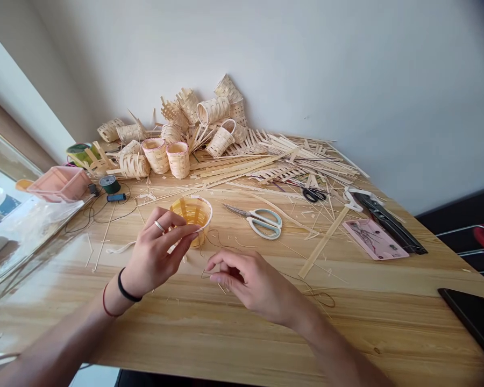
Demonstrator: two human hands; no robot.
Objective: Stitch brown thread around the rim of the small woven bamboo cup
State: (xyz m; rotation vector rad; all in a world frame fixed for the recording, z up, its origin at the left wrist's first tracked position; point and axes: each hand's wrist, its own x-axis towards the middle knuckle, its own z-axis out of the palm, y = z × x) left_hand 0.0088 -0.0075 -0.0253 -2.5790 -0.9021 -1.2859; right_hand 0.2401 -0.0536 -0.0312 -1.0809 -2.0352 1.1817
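Note:
My left hand [155, 252] pinches the rim of a small woven basket [191, 212] between thumb and fingers. Yellowish strips show inside the basket, and a white band runs round its tilted mouth. Lower and to the right, the thumb and forefinger of my right hand [256, 282] are closed on a thin dark thread [204, 274]; whether a needle is in the pinch is too small to tell. More brown thread [325, 296] lies looped on the table beyond my right wrist. White-handled scissors [262, 223] rest behind my right hand, blades pointing left.
Several woven baskets [178, 160] and loose bamboo strips [234, 166] are heaped along the wall. To the left are a pink bin [60, 183] and a green thread spool [109, 185]. Black scissors [314, 194], a pink tray [374, 239] and a black tablet-like object [471, 320] lie right.

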